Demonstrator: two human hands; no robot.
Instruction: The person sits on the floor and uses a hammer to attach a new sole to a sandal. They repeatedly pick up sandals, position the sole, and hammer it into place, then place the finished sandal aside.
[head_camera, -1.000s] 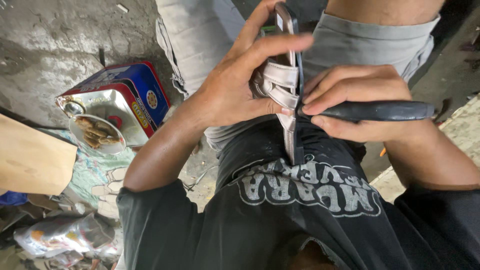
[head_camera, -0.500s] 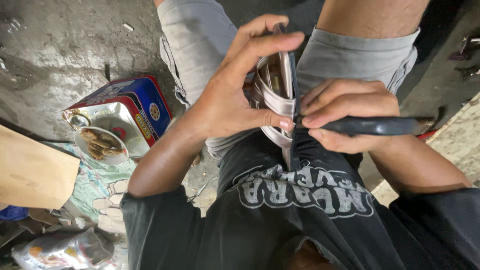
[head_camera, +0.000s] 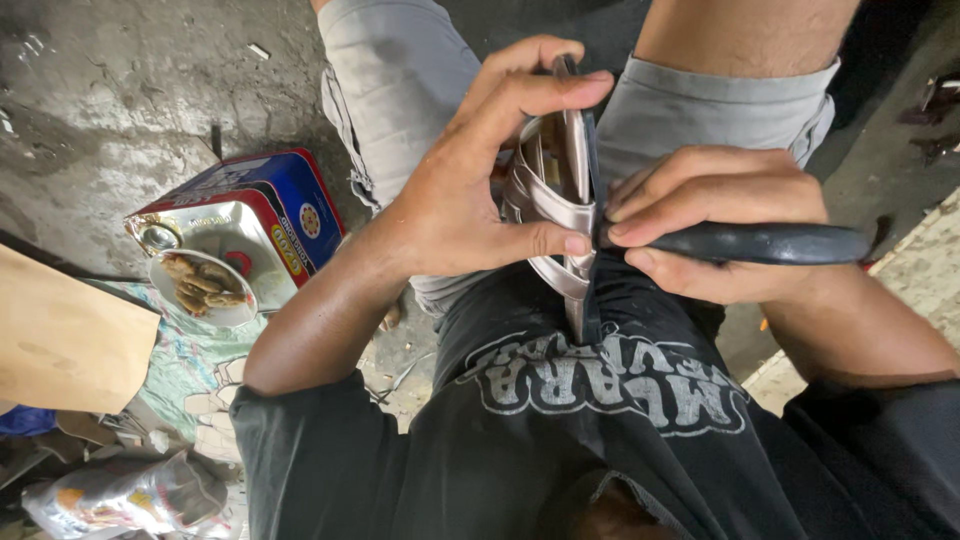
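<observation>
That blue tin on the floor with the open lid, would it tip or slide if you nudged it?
The tin looks boxy and lies on a broad side, so it probably slides rather than rolls. Its metal walls seem stiff. A lid holding brownish bits rests on it; a push would likely shake that loose.

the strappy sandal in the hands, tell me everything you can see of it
The sandal is metallic silver-pink with woven straps and a thin dark sole edge, looking like synthetic leather. It stands on edge over the lap, toe end up. The left hand clamps it, thumb across the straps; the right hand presses a black-handled tool against its sole edge.
</observation>
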